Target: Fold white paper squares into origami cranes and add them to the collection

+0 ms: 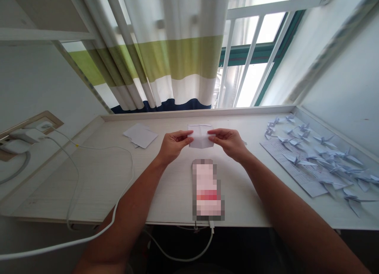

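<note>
A small white sheet of paper (pixel 201 136) with crease lines is held up over the desk, between my two hands. My left hand (pixel 177 143) pinches its left edge between thumb and fingers. On the opposite edge, my right hand (pixel 227 141) grips it the same way. Just below the paper lies a phone (pixel 206 189), its screen blurred out and a white cable plugged into its near end. Several white paper squares (pixel 141 136) lie loosely stacked to the left of my left hand. Part of another pale piece shows behind my right hand, mostly hidden.
Several folded paper cranes (pixel 299 159) crowd the right side of the white desk (pixel 166 203), some on a printed sheet (pixel 284 169). A white charging cable (pixel 132 163) runs from a wall socket (pixel 44 126) across the left side and over my left forearm. Curtains (pixel 177 60) hang behind.
</note>
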Demonstrator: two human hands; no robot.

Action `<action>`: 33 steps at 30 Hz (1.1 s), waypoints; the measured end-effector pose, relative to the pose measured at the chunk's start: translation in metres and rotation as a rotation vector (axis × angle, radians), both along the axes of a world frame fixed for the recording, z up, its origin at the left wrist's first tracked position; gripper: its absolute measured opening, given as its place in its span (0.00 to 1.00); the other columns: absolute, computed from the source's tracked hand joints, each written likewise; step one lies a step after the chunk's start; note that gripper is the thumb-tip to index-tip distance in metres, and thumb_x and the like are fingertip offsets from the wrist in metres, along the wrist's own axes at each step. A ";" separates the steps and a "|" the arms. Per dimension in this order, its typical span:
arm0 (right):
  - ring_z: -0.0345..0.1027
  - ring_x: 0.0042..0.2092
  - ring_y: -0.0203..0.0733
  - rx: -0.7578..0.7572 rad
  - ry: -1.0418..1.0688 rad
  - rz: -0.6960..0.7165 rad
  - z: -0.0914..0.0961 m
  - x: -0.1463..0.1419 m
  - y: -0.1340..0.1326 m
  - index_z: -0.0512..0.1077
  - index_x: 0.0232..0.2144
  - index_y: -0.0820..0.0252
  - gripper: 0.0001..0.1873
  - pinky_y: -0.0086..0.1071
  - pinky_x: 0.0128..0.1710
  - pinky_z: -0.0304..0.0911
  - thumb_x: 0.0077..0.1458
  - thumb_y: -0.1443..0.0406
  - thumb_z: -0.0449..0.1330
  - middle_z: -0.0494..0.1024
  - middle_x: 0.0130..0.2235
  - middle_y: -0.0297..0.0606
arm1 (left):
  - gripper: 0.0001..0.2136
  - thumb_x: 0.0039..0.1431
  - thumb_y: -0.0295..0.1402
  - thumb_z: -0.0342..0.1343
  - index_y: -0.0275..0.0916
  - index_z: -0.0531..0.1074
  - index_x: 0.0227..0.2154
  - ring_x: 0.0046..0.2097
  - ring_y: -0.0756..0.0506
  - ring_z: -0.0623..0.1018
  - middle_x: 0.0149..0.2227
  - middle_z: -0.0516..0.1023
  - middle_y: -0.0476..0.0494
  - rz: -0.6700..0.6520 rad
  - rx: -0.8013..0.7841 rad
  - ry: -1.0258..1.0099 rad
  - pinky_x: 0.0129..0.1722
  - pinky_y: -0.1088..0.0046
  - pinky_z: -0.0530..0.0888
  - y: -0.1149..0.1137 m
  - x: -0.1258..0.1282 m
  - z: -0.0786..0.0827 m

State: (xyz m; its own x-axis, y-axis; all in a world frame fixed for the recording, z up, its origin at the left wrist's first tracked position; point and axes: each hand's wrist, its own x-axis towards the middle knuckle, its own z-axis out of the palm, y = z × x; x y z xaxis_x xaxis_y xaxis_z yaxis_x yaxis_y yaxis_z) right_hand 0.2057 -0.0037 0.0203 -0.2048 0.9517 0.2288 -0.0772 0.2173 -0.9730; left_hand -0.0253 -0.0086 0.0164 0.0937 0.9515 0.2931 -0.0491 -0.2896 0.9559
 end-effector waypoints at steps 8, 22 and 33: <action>0.76 0.42 0.49 0.066 -0.110 -0.103 -0.001 -0.003 -0.001 0.83 0.37 0.56 0.19 0.46 0.45 0.72 0.45 0.53 0.74 0.84 0.38 0.41 | 0.11 0.51 0.39 0.70 0.43 0.85 0.36 0.38 0.43 0.81 0.36 0.84 0.43 0.134 0.163 0.239 0.42 0.65 0.76 0.000 -0.004 0.001; 0.74 0.38 0.48 0.196 -0.411 -0.184 -0.001 -0.003 -0.002 0.81 0.34 0.54 0.09 0.44 0.43 0.67 0.57 0.57 0.65 0.83 0.35 0.39 | 0.08 0.55 0.41 0.66 0.43 0.83 0.33 0.37 0.45 0.77 0.36 0.78 0.44 0.154 0.169 0.357 0.39 0.69 0.73 0.006 -0.005 -0.003; 0.70 0.51 0.52 0.497 -0.654 -0.084 0.002 -0.004 -0.005 0.79 0.45 0.54 0.12 0.51 0.56 0.59 0.62 0.59 0.62 0.79 0.48 0.42 | 0.11 0.60 0.42 0.61 0.39 0.79 0.33 0.36 0.43 0.79 0.32 0.82 0.44 0.070 0.117 0.479 0.40 0.68 0.73 -0.009 0.008 0.003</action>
